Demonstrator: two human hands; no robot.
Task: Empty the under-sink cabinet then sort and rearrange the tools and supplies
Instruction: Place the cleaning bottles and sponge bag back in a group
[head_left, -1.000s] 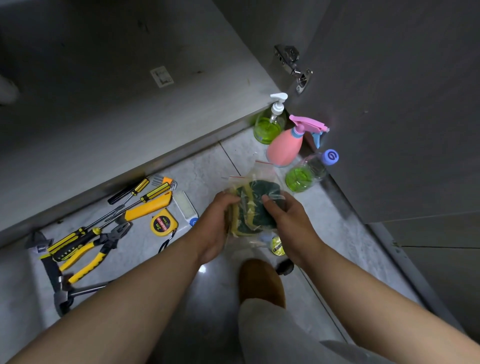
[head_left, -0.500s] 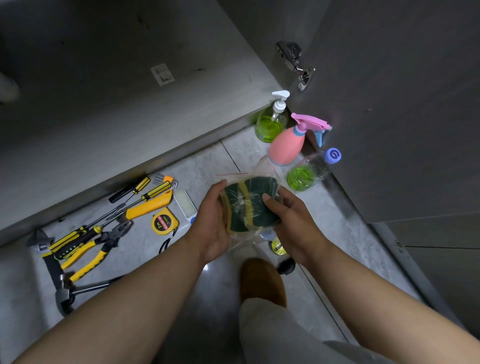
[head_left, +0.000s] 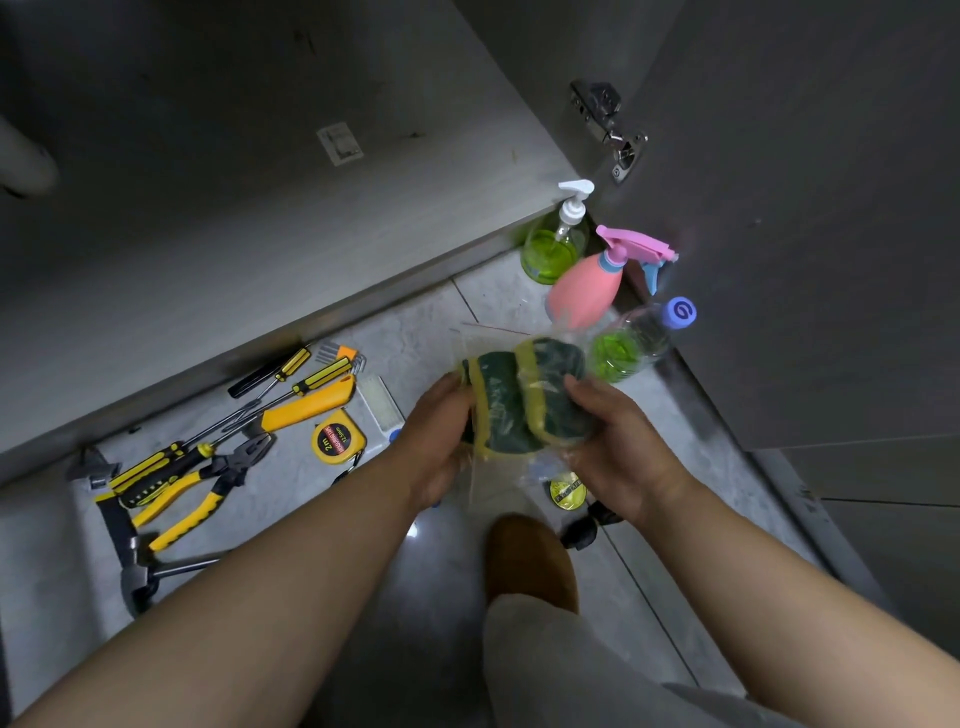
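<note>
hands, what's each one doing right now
Left hand: closed on the sponge bag.
Right hand: closed on the same bag.

1 brown shoe (head_left: 530, 561) sits below the fingers (head_left: 587, 388), toe toward them, on grey marbled floor tiles (head_left: 415, 332); a pale trouser leg (head_left: 545, 665) covers its heel.

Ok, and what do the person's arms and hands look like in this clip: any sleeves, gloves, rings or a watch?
Both forearms are bare as far as the frame shows, with no sleeves in view. The left hand and right hand wear no gloves, and no ring, watch or wristband shows on the visible sides. Below them are a light grey trouser leg and a brown shoe.
</note>
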